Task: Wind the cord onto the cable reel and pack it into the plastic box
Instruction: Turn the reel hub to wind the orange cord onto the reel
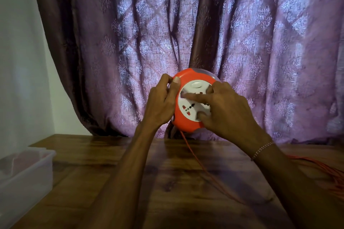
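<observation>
Round orange plastic cable reel (188, 124) with white socket face held above the wooden desk (176, 182), left hand (161, 105) grip clamped on its rim, right hand (227, 111) fingers pressing the face, thin orange cord (202, 167) hanging to the desk.

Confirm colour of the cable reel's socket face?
White socket face, set in the orange cable reel; head view.

left hand (162, 102) grips cable reel (188, 122) rim | right hand (227, 111) fingers on face | cord (204, 169) hangs below
</observation>
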